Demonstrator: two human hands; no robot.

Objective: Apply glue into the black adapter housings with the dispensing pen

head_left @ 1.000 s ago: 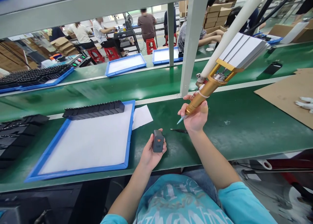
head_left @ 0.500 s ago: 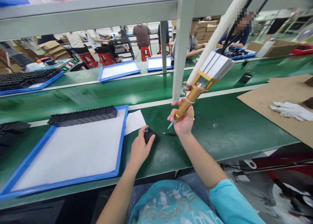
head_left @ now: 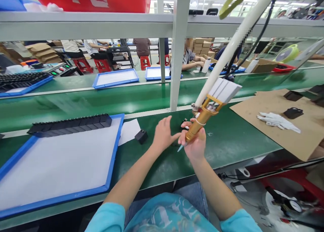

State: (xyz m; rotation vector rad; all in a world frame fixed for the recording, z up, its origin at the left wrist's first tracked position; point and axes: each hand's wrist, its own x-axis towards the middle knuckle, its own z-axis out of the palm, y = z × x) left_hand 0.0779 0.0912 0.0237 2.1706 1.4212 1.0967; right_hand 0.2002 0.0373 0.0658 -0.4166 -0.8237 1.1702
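Observation:
My right hand [head_left: 194,144] is wrapped round a gold pen-like dispensing tool [head_left: 199,124], its pale blue tip pointing down and left. A bundle of light grey blocks sits at the tool's upper end, beside a white tube. My left hand [head_left: 163,134] is empty, fingers apart, over the green bench with its thumb close to the tool. Left of it, a small black box [head_left: 141,136] rests on the bench beside a white paper sheet [head_left: 129,130]. Behind my right hand lies a small black part [head_left: 184,122], partly hidden.
A blue-rimmed tray [head_left: 111,164] at left holds a row of black boxes [head_left: 71,125]. Cardboard [head_left: 273,137] at right carries a white glove [head_left: 278,121] and black pieces. A grey post [head_left: 177,56] stands ahead; other people work beyond the green belt [head_left: 121,102].
My left hand has let go of the black box and moved right, its fingers now spread. The box stays on the bench. My right hand still holds the tool. The view has tilted up.

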